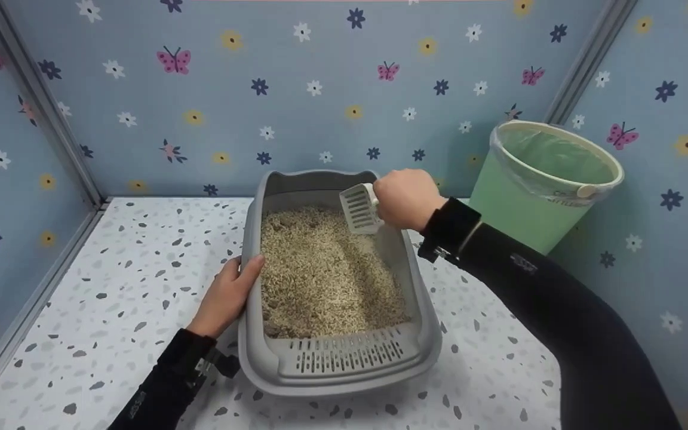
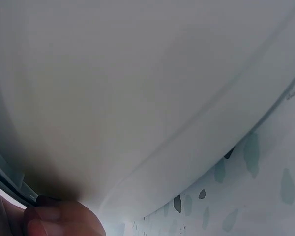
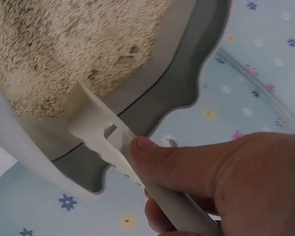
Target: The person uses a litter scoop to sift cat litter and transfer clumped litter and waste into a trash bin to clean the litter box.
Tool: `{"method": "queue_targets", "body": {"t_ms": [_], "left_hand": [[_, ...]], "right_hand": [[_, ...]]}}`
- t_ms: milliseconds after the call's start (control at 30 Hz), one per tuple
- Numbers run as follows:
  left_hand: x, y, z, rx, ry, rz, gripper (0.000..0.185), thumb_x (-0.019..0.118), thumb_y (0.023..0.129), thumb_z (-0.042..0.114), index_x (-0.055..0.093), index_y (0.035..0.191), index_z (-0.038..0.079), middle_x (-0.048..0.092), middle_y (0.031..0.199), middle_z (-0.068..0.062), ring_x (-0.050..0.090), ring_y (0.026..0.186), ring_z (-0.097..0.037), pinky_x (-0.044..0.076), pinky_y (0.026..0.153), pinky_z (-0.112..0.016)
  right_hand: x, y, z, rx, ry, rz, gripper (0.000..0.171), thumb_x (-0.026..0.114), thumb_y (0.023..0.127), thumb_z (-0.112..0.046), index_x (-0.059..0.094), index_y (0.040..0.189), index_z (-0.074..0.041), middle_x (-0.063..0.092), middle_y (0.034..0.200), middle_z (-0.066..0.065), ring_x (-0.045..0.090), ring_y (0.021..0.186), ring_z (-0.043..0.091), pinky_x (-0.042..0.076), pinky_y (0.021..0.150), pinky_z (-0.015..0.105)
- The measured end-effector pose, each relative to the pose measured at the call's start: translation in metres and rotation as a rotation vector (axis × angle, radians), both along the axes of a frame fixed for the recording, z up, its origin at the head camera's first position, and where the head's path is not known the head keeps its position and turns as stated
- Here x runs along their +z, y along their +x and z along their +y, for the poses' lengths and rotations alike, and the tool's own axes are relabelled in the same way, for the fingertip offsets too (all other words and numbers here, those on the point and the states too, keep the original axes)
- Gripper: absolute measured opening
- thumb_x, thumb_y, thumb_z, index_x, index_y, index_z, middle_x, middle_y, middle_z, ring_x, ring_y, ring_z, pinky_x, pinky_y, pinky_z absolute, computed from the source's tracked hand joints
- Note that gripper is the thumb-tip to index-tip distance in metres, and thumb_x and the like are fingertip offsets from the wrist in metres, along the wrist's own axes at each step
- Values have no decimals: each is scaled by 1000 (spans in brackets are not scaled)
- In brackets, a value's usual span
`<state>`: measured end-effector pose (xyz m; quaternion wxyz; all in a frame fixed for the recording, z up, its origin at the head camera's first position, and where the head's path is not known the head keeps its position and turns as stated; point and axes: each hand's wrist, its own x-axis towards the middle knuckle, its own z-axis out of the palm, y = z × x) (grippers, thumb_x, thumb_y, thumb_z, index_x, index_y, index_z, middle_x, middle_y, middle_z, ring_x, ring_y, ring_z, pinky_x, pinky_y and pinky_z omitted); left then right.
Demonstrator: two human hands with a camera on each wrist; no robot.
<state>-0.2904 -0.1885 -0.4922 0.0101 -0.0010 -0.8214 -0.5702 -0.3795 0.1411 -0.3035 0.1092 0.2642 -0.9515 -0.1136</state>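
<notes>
A grey litter box (image 1: pixel 251 239) filled with beige litter (image 1: pixel 323 275) stands on the speckled white floor. My left hand (image 1: pixel 227 295) grips its left rim, thumb over the edge; in the left wrist view only the box's outer wall (image 2: pixel 137 98) and part of my fingers (image 2: pixel 54 219) show. My right hand (image 1: pixel 407 198) holds a white slotted scoop (image 1: pixel 359 209) by its handle, above the far right part of the litter. In the right wrist view my thumb presses along the scoop handle (image 3: pixel 152 184), with the litter (image 3: pixel 64 44) below.
A green bin (image 1: pixel 517 197) lined with a clear bag stands at the back right, against the blue flowered wall. Walls close the space on the left, back and right. A slotted grey step (image 1: pixel 344 355) forms the box's near end.
</notes>
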Motion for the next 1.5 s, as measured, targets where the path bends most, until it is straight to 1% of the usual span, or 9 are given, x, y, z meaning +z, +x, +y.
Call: {"method": "queue_targets", "body": {"t_ms": [100, 233, 333, 433, 600, 767, 933, 1300, 1500], "left_hand": [[-1, 0, 0, 0, 5, 2, 88, 49, 110, 74, 48, 157, -1, 60, 107, -14, 63, 91, -26, 54, 81, -39], [-2, -1, 0, -1, 11, -7, 88, 50, 109, 75, 50, 155, 0, 60, 105, -14, 64, 89, -27, 55, 78, -40], [-2, -1, 0, 7, 7, -8, 89, 50, 109, 76, 50, 155, 1, 62, 107, -15, 65, 92, -28, 56, 81, -40], [-2, -1, -1, 6, -2, -10, 92, 49, 108, 77, 48, 157, 0, 62, 109, -16, 66, 96, -29, 57, 84, -41], [-2, -1, -1, 12, -7, -22, 93, 49, 107, 80, 49, 157, 2, 61, 108, -16, 65, 94, -30, 56, 83, -41], [-1, -1, 0, 11, -14, -11, 95, 48, 108, 79, 46, 162, 1, 64, 113, -17, 67, 98, -30, 56, 87, -41], [0, 0, 0, 4, 2, -13, 93, 49, 109, 76, 43, 164, 1, 64, 118, -18, 67, 103, -30, 55, 90, -41], [0, 0, 1, 12, 17, -15, 91, 50, 109, 75, 45, 164, 3, 67, 115, -17, 69, 100, -29, 58, 87, -40], [2, 2, 2, 20, 4, -25, 93, 50, 108, 78, 46, 164, 4, 68, 115, -16, 70, 99, -29, 59, 86, -41]], "right_hand": [[-9, -17, -9, -17, 67, -5, 37, 68, 94, -7, 44, 67, -16, 49, 65, 1, 54, 61, 26, 62, 61, 57], [-20, -35, -18, -32, 185, 10, 38, 63, 101, -6, 49, 67, -15, 55, 66, 2, 53, 62, 23, 62, 73, 51], [-25, -46, -24, -57, 291, 37, 37, 59, 109, -6, 59, 73, -14, 64, 75, 5, 49, 71, 24, 50, 87, 44], [-29, -54, -31, -91, 402, 68, 36, 57, 115, -14, 69, 82, -15, 69, 85, 5, 42, 83, 25, 30, 91, 44], [-41, -67, -41, -112, 480, 123, 33, 54, 117, -22, 77, 94, -15, 67, 96, 6, 43, 96, 28, 28, 101, 48], [-58, -81, -44, -119, 472, 159, 35, 51, 118, -21, 78, 98, -10, 69, 103, 9, 51, 105, 31, 31, 112, 52], [-73, -97, -42, -110, 440, 160, 36, 50, 117, -22, 79, 99, -10, 71, 108, 11, 51, 106, 31, 34, 107, 51], [-83, -118, -37, -72, 292, 167, 35, 55, 114, -16, 78, 90, -8, 70, 102, 11, 47, 101, 31, 32, 101, 49], [-92, -123, -41, -38, 192, 172, 34, 61, 112, -22, 76, 85, -7, 70, 101, 13, 53, 106, 35, 34, 107, 52]]}}
